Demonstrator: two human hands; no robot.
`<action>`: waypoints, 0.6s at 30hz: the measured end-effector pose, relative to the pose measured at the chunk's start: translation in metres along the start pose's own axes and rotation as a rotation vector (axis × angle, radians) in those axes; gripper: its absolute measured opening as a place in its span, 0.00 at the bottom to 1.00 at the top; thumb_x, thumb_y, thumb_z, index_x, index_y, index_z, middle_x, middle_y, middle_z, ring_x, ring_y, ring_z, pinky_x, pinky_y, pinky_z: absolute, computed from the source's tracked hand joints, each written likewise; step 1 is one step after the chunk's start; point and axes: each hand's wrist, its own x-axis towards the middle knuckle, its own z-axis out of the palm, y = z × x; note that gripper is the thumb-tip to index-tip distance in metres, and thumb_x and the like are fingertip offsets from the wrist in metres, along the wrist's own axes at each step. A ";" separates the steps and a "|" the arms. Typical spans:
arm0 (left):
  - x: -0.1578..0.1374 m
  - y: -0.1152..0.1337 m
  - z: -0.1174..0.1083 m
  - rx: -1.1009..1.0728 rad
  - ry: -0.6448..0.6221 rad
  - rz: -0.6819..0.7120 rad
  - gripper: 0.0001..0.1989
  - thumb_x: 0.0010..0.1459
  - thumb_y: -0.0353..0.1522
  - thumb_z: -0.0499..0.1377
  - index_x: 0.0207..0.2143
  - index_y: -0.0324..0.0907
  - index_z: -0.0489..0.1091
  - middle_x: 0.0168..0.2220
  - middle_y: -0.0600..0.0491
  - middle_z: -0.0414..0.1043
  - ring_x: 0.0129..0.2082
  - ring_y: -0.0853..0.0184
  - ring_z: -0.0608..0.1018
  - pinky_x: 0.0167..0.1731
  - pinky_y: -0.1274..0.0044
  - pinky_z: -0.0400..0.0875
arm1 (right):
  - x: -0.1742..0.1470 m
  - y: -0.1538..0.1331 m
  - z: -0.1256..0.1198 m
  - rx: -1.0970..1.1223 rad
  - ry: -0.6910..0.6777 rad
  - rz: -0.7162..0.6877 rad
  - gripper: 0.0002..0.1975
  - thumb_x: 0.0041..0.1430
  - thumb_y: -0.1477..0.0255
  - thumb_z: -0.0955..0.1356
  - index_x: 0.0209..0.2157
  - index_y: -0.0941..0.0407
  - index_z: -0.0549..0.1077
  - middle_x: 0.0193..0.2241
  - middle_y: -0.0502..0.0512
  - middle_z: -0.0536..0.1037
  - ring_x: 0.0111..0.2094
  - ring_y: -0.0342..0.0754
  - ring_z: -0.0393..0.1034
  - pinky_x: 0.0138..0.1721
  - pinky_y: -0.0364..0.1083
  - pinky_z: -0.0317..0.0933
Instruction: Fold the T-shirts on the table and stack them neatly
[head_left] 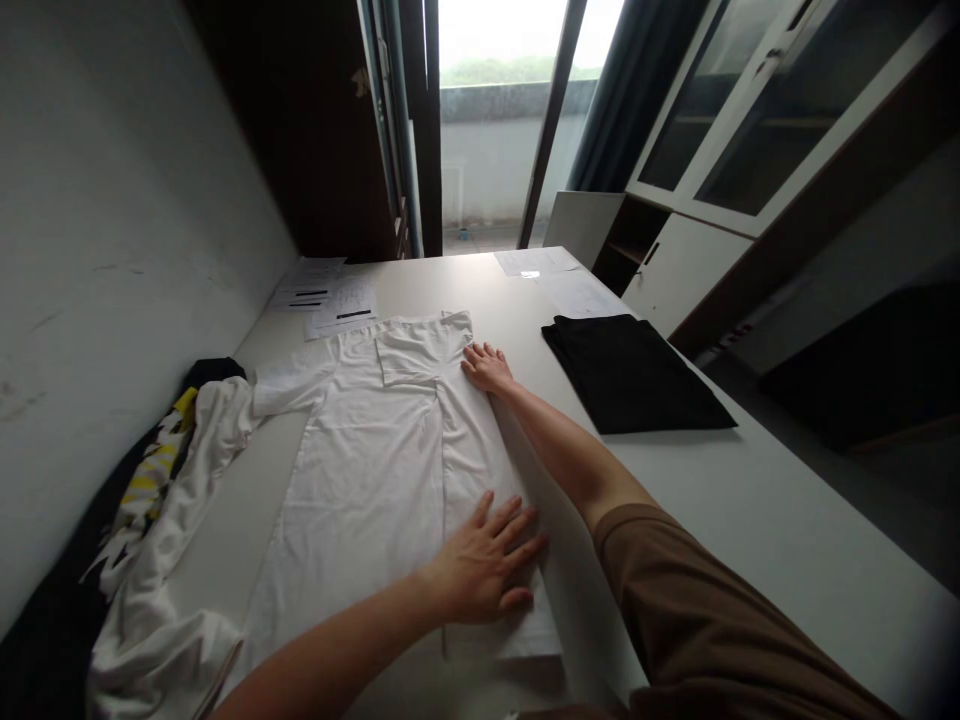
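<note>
A white T-shirt (367, 480) lies spread on the white table, its right side folded inward with that sleeve laid across the upper part. The other sleeve sticks out to the left. My left hand (487, 560) rests flat on the folded strip near the bottom, fingers spread. Farther up, my right hand (487, 368) lies with fingers stretched out on the shirt's right edge, close to the folded sleeve. Neither hand grips the cloth.
On the right of the table (757, 500) lies a folded black cloth (637, 372). Crumpled garments (172, 500) in white, yellow and black are heaped along the left wall. Paper sheets (341, 300) lie at the far left, with more papers (559, 280) at the far right. Cabinets (690, 265) stand beyond.
</note>
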 end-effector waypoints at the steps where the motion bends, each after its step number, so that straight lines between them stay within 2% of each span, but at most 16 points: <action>1: 0.000 0.000 -0.003 -0.016 -0.002 0.006 0.35 0.71 0.51 0.46 0.73 0.44 0.49 0.74 0.44 0.44 0.74 0.51 0.46 0.69 0.52 0.37 | 0.009 0.002 0.000 0.003 0.008 0.024 0.31 0.72 0.55 0.55 0.71 0.49 0.56 0.73 0.54 0.51 0.73 0.59 0.39 0.70 0.64 0.37; 7: 0.001 -0.006 -0.007 -0.050 0.003 0.021 0.35 0.71 0.50 0.47 0.73 0.44 0.50 0.74 0.44 0.46 0.73 0.50 0.48 0.69 0.51 0.39 | 0.059 0.017 0.003 0.007 0.053 0.095 0.34 0.71 0.53 0.55 0.71 0.54 0.55 0.72 0.60 0.51 0.73 0.59 0.40 0.70 0.64 0.36; 13: 0.004 -0.012 -0.001 -0.080 0.031 0.049 0.34 0.71 0.49 0.47 0.72 0.43 0.52 0.73 0.44 0.48 0.73 0.50 0.50 0.69 0.50 0.41 | 0.105 0.031 0.007 0.004 0.050 0.088 0.31 0.69 0.52 0.58 0.68 0.49 0.62 0.72 0.58 0.53 0.72 0.62 0.41 0.68 0.69 0.37; 15: 0.006 -0.013 0.000 -0.089 0.032 0.055 0.33 0.72 0.49 0.47 0.72 0.43 0.53 0.73 0.44 0.48 0.73 0.51 0.50 0.69 0.51 0.41 | 0.121 0.032 0.007 0.031 0.084 0.138 0.29 0.67 0.51 0.61 0.63 0.49 0.68 0.70 0.59 0.57 0.70 0.63 0.45 0.67 0.70 0.39; 18: 0.008 -0.016 0.003 -0.078 0.037 0.069 0.33 0.71 0.49 0.47 0.71 0.43 0.54 0.73 0.45 0.49 0.73 0.51 0.50 0.69 0.52 0.42 | 0.142 0.034 0.006 0.087 0.172 0.231 0.23 0.64 0.52 0.64 0.53 0.50 0.77 0.63 0.59 0.68 0.64 0.62 0.58 0.66 0.65 0.46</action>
